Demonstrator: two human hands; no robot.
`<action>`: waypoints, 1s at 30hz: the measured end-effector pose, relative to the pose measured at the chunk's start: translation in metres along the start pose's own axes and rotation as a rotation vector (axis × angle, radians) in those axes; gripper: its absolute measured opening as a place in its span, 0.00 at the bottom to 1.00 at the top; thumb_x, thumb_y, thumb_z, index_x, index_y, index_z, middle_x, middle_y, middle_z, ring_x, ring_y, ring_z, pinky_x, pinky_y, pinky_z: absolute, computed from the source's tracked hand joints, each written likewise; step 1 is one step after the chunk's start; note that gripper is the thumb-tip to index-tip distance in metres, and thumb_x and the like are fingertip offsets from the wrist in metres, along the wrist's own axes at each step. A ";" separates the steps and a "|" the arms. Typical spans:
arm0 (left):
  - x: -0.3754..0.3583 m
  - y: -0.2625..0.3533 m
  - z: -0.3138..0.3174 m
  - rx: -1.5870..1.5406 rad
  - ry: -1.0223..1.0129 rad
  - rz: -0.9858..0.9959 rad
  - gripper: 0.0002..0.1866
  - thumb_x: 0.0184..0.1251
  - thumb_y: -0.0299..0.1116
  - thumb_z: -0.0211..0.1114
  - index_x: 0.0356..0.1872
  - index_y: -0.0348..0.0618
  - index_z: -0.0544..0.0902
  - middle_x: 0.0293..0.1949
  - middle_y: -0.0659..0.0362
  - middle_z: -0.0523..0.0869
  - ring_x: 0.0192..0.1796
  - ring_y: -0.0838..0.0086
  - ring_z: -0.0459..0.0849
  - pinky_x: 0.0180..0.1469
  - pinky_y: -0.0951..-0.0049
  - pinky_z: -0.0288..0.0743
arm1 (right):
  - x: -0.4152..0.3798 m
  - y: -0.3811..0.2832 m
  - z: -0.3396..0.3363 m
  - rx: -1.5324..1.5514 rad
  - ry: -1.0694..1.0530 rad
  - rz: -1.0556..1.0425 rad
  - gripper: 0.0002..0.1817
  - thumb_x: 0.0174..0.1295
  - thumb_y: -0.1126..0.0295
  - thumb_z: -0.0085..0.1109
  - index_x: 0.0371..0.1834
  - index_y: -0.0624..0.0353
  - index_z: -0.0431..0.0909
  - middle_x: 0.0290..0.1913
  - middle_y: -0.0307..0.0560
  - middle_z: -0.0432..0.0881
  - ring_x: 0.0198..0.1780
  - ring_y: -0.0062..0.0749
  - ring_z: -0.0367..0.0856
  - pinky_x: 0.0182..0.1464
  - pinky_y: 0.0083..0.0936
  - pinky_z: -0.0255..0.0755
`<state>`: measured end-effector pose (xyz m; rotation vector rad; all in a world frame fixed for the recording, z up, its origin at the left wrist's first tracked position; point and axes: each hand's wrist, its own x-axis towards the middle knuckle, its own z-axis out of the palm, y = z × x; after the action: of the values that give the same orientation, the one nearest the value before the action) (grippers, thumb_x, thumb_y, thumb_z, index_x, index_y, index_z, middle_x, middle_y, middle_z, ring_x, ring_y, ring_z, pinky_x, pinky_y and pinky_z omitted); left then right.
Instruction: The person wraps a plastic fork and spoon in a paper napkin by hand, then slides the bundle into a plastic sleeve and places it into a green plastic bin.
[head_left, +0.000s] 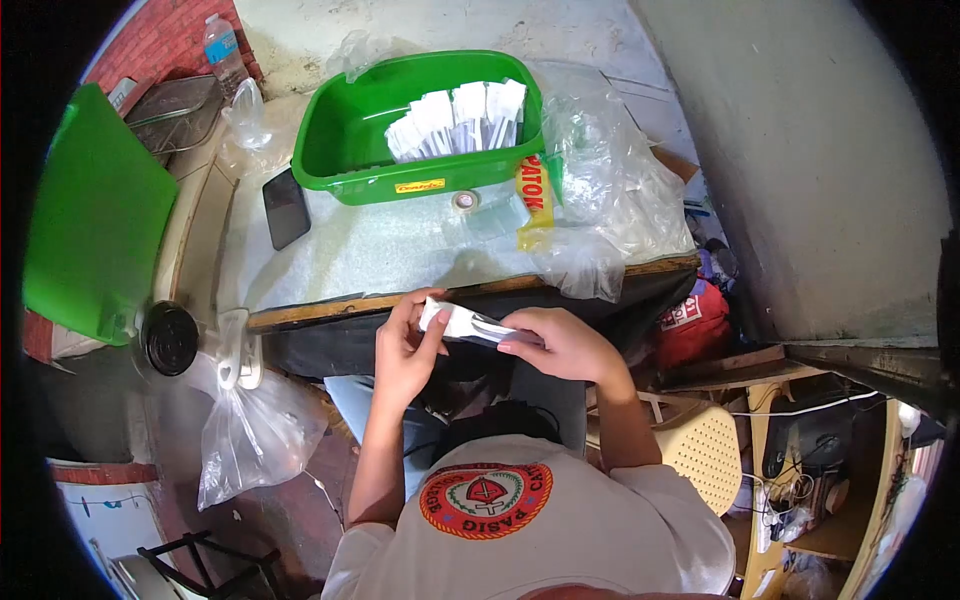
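A slim white packet (pixel 462 321) with a dark strip along one side is held in front of my body, just off the table's near edge. My left hand (pixel 405 345) pinches its white end between thumb and fingers. At the darker end, my right hand (pixel 567 343) grips it with the thumb on top. What lies inside the packet is too small to make out. Beyond my hands, a green basin (pixel 345 185) on the table holds several similar white packets (pixel 470 115), standing in a fanned row.
Near the basin lie a phone (pixel 287 209), a tape roll (pixel 465 201), a yellow printed wrapper (pixel 535 200) and clear plastic bags (pixel 610 170). A plastic bag (pixel 250 430) hangs at the left. A water bottle (pixel 225 55) stands far left; a beige perforated chair (pixel 703 455) is at right.
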<state>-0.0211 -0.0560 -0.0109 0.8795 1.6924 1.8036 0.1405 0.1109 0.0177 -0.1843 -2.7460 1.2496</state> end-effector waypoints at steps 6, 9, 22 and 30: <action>-0.009 -0.027 0.023 -0.218 0.029 -0.093 0.13 0.76 0.35 0.58 0.54 0.37 0.78 0.36 0.64 0.82 0.35 0.85 0.77 0.36 0.81 0.74 | 0.007 0.005 0.036 0.297 0.145 -0.010 0.09 0.68 0.69 0.60 0.43 0.65 0.78 0.28 0.43 0.78 0.27 0.22 0.74 0.31 0.23 0.69; -0.011 -0.025 0.028 -0.294 0.069 -0.091 0.14 0.79 0.36 0.55 0.52 0.36 0.79 0.35 0.64 0.82 0.35 0.85 0.77 0.37 0.81 0.73 | 0.005 -0.001 0.047 0.392 0.096 0.096 0.08 0.69 0.71 0.59 0.44 0.65 0.79 0.31 0.42 0.81 0.30 0.19 0.80 0.31 0.20 0.73; -0.023 -0.021 0.011 0.029 -0.291 0.004 0.12 0.76 0.33 0.58 0.50 0.35 0.80 0.41 0.57 0.84 0.44 0.77 0.80 0.49 0.76 0.73 | 0.049 -0.023 -0.005 0.070 0.081 -0.258 0.16 0.62 0.70 0.65 0.53 0.59 0.78 0.49 0.47 0.83 0.48 0.34 0.83 0.50 0.26 0.75; -0.029 -0.016 -0.013 -0.016 -0.102 0.060 0.28 0.68 0.25 0.63 0.68 0.39 0.68 0.64 0.54 0.74 0.62 0.68 0.76 0.60 0.67 0.72 | 0.127 -0.031 -0.103 -0.047 0.859 -0.484 0.11 0.61 0.70 0.66 0.45 0.58 0.81 0.39 0.46 0.86 0.37 0.33 0.85 0.39 0.23 0.78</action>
<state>-0.0123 -0.0847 -0.0302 1.0076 1.6015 1.7771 0.0300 0.1875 0.1159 -0.0345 -1.9120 0.7284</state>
